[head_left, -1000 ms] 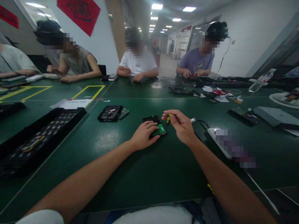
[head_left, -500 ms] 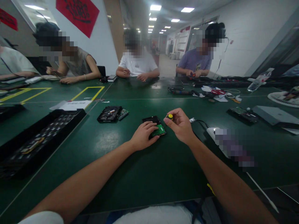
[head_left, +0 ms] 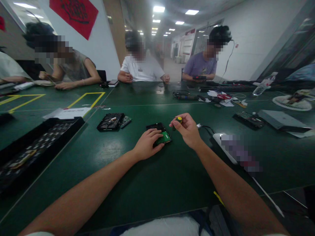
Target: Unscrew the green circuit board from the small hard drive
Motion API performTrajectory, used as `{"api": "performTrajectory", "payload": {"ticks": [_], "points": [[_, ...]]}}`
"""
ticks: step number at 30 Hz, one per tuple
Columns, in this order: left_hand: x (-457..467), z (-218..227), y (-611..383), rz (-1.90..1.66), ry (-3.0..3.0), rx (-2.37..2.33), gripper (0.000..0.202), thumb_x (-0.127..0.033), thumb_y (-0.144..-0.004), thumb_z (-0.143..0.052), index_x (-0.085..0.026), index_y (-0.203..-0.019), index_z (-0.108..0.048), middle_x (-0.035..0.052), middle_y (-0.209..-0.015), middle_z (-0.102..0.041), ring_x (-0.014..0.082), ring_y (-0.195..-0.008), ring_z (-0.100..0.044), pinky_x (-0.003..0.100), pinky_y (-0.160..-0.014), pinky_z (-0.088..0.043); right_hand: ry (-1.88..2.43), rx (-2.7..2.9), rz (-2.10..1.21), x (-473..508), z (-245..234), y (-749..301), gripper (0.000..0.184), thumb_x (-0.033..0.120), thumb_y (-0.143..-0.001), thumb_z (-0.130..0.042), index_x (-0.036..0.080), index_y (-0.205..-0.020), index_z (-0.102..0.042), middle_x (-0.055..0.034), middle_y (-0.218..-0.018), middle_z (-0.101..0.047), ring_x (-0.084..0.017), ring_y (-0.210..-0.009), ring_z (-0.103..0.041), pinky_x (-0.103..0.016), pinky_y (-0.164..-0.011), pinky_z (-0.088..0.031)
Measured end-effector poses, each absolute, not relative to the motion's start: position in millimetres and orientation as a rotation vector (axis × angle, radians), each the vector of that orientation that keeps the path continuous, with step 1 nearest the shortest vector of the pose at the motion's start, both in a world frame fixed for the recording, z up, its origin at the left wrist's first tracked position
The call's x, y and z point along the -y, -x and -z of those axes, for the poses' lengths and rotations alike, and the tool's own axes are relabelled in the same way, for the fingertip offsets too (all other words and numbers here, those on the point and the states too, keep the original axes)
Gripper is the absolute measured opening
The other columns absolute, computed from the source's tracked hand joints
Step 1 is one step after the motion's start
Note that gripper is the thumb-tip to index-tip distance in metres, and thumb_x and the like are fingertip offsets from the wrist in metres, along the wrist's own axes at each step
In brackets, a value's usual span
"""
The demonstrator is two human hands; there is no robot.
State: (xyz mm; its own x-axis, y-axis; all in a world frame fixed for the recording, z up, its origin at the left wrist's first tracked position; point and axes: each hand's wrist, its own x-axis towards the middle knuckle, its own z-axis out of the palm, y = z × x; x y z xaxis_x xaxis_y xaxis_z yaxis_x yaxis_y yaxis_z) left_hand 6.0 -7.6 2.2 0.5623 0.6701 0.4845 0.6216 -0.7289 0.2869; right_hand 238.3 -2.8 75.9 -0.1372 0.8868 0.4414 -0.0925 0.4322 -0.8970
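Observation:
A small black hard drive [head_left: 157, 127] with a green circuit board [head_left: 164, 137] on top lies on the green table [head_left: 152, 177] in front of me. My left hand [head_left: 147, 144] rests on its near side, fingers curled over the board, holding it down. My right hand [head_left: 188, 130] is closed around a small screwdriver with a yellow and black handle [head_left: 177, 120], whose tip points down at the drive's right edge.
A second opened drive [head_left: 110, 121] lies to the left, beside a long black tray [head_left: 31, 147] of parts. A white device with a cable [head_left: 222, 142] sits to the right. Three people sit across the table; tools, a bottle [head_left: 263, 86] and boards lie at the right.
My right hand has turned the screwdriver slightly over the drive's edge. The view has shifted a little to the right. My left hand stays on the drive.

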Motion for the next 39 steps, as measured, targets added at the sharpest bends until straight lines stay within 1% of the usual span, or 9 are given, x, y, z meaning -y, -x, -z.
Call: {"api": "performTrajectory", "payload": {"ticks": [4,11,16,20,24,27,31,35,39], "points": [[6.4,-0.2,-5.8,-0.905,-2.698,-1.107,0.042,-0.043,-0.094,-0.069,-0.025,-0.132,-0.065,0.0107,-0.140,-0.066,0.0349,-0.136,-0.055,0.060,-0.113,-0.047,0.765,1.451,-0.989,1.8,-73.9,-238.1,0.041,0.047,-0.082,-0.085,0.025,-0.098,-0.054,0.0003,-0.091,-0.068,-0.016,-0.084,-0.069,-0.031,-0.077,-0.057],[9.4,-4.6,-7.4,-0.911,-2.686,-1.111,0.040,-0.041,-0.094,-0.069,-0.025,-0.130,-0.066,0.0104,-0.139,-0.067,0.0343,-0.135,-0.056,0.060,-0.113,-0.048,0.824,1.494,-0.841,-2.0,-62.3,-241.2,0.034,0.049,-0.089,-0.076,0.026,-0.107,-0.059,0.0001,-0.096,-0.066,-0.017,-0.089,-0.069,-0.032,-0.079,-0.056],[11.1,-7.6,-8.3,-0.901,-2.691,-1.104,0.039,-0.040,-0.095,-0.068,-0.024,-0.130,-0.066,0.0110,-0.139,-0.067,0.0339,-0.134,-0.056,0.059,-0.113,-0.048,0.838,1.495,-0.799,-7.0,-60.0,-246.9,0.034,0.050,-0.093,-0.071,0.027,-0.114,-0.060,-0.0003,-0.096,-0.068,-0.018,-0.090,-0.072,-0.034,-0.082,-0.057],[11.3,-8.7,-8.6,-0.906,-2.688,-1.103,0.038,-0.040,-0.094,-0.069,-0.024,-0.129,-0.067,0.0113,-0.138,-0.067,0.0342,-0.134,-0.056,0.060,-0.113,-0.048,0.796,1.520,-0.826,-6.9,-62.7,-246.9,0.034,0.051,-0.098,-0.064,0.027,-0.122,-0.061,-0.0032,-0.103,-0.071,-0.019,-0.093,-0.074,-0.037,-0.085,-0.058],[11.3,-8.2,-8.4,-0.904,-2.695,-1.107,0.039,-0.040,-0.094,-0.068,-0.024,-0.130,-0.066,0.0111,-0.137,-0.067,0.0336,-0.135,-0.056,0.059,-0.114,-0.047,0.736,1.561,-0.813,-4.5,-64.3,-244.9,0.038,0.049,-0.102,-0.057,0.030,-0.135,-0.054,-0.0052,-0.115,-0.071,-0.018,-0.095,-0.074,-0.038,-0.088,-0.058],[10.9,-6.6,-8.0,-0.893,-2.704,-1.116,0.040,-0.040,-0.095,-0.068,-0.023,-0.131,-0.065,0.0110,-0.139,-0.067,0.0335,-0.136,-0.055,0.059,-0.114,-0.047,0.706,1.570,-0.805,-3.1,-63.6,-243.2,0.032,0.049,-0.104,-0.054,0.031,-0.131,-0.054,-0.0047,-0.118,-0.069,-0.017,-0.094,-0.073,-0.037,-0.089,-0.059],[9.9,-4.4,-7.5,-0.886,-2.712,-1.122,0.040,-0.040,-0.095,-0.068,-0.023,-0.131,-0.065,0.0108,-0.139,-0.066,0.0338,-0.137,-0.054,0.059,-0.114,-0.047,0.744,1.592,-0.763,-1.3,-61.8,-240.8,0.029,0.048,-0.103,-0.056,0.031,-0.127,-0.056,-0.0036,-0.114,-0.066,-0.017,-0.094,-0.072,-0.036,-0.087,-0.060],[9.2,-3.9,-7.1,-0.886,-2.715,-1.115,0.039,-0.041,-0.095,-0.067,-0.023,-0.130,-0.065,0.0110,-0.140,-0.066,0.0334,-0.136,-0.054,0.059,-0.114,-0.047,0.861,1.670,-0.502,1.4,-61.7,-241.0,0.033,0.043,-0.095,-0.069,0.031,-0.125,-0.060,-0.0057,-0.122,-0.064,-0.021,-0.103,-0.068,-0.039,-0.090,-0.060],[9.3,-4.3,-7.0,-0.886,-2.715,-1.114,0.040,-0.041,-0.095,-0.068,-0.023,-0.131,-0.065,0.0112,-0.140,-0.066,0.0338,-0.136,-0.055,0.060,-0.114,-0.047,0.893,1.738,-0.317,3.2,-61.0,-241.9,0.040,0.038,-0.097,-0.067,0.034,-0.135,-0.058,-0.0067,-0.126,-0.067,-0.024,-0.107,-0.069,-0.043,-0.093,-0.060]]}}
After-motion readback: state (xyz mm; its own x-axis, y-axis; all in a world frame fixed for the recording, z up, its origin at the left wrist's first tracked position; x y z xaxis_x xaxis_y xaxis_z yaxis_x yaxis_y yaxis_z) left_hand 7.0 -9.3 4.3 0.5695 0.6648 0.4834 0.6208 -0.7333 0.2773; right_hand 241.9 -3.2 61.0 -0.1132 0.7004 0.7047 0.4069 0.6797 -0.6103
